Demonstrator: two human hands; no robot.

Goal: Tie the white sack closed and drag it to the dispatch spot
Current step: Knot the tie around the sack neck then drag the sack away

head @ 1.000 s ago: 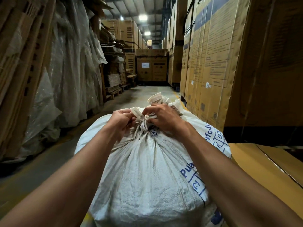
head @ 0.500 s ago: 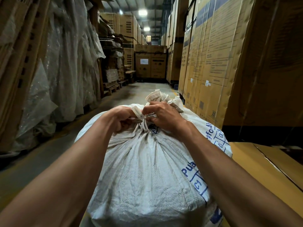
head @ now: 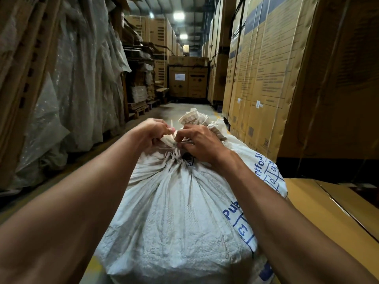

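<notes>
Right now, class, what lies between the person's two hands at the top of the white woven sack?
In the head view, a flat whitish tie strip at the sack's gathered neck.

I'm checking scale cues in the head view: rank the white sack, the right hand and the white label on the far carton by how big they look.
1. Sack
2. Right hand
3. Label
Nearness inflates the sack and hand; the label sits far down the aisle.
</notes>
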